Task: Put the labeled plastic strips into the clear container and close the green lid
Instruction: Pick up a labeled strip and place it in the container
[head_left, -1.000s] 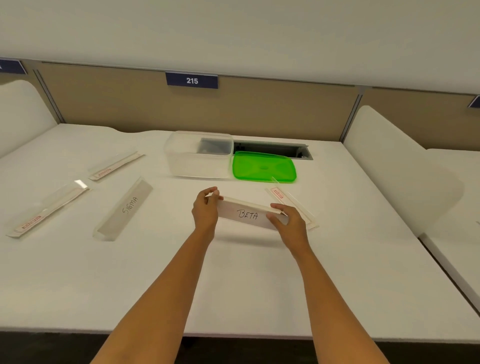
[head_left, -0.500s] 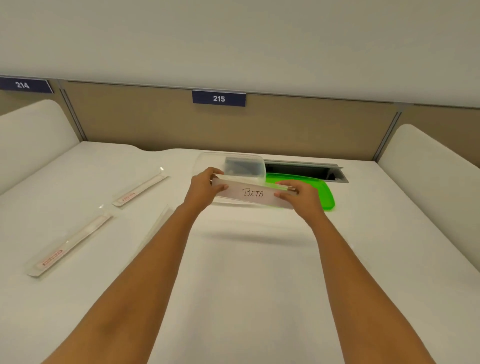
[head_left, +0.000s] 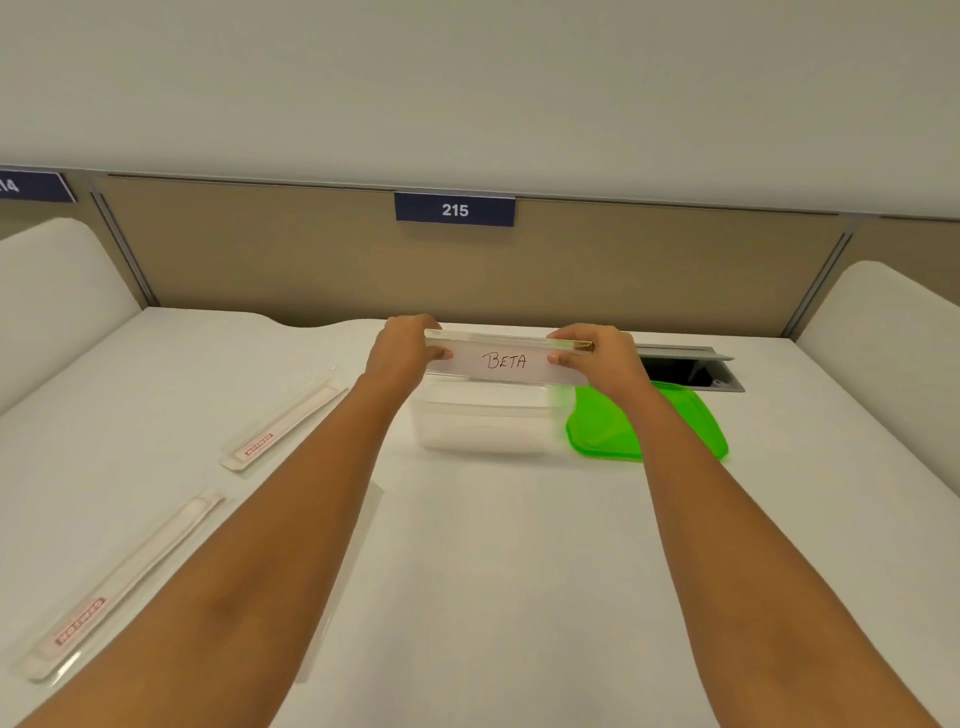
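Pinching the strip (head_left: 506, 361) by its ends, left hand (head_left: 402, 348) and right hand (head_left: 597, 358) should lower it lengthwise into the container (head_left: 483, 426).

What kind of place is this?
Probably an office or lab workstation: a numbered sign reading 215 on a tan partition, a white desk with rounded side dividers, and a cable hatch set into the desk.

A white counter (head_left: 493, 571) meets a tan partition (head_left: 260, 249) bearing a navy 215 sign (head_left: 454, 210), flanked by curved white dividers (head_left: 52, 291).
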